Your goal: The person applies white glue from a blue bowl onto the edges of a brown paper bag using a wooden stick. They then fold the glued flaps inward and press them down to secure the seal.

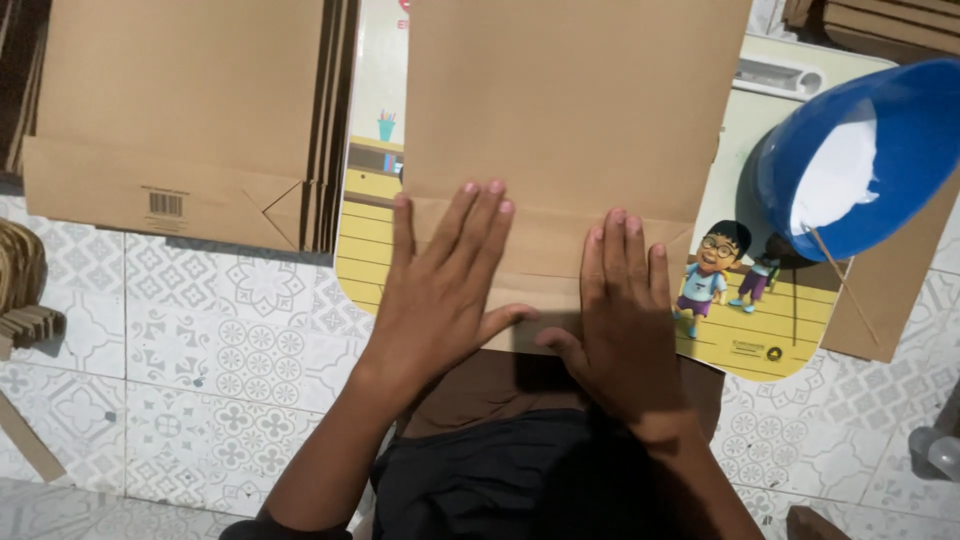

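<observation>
- On the patterned tile floor [200,340], seen from the head camera, a brown paper bag [570,110] lies flat on a small board printed with cartoon figures [750,300], its bottom fold turned toward the person.
- Both hands press flat on that folded bottom edge, palms down, fingers stretched out and gripping nothing.
- The left hand [440,290] lies on the left part of the fold, its fingers spread a little and pointing away from the person, thumb angled toward the other hand.
- The right hand [620,320] lies just beside it on the right part of the fold, fingers close together, thumb turned inward; the two thumbs come near each other without clearly touching.
- To the left, a stack of flat brown paper bags [190,110] lies on the floor, its folded end facing the person, touching or overlapping the left edge of the printed board.
- At the upper right, a blue bowl [880,140] holds a white substance [835,175], with a thin stick [845,290] slanting out from under its rim over the board.
- At the far left edge, a bundle of brown paper strips [20,290] shows partly.
- The person's dark clothing [480,480] fills the bottom middle of the view.
</observation>
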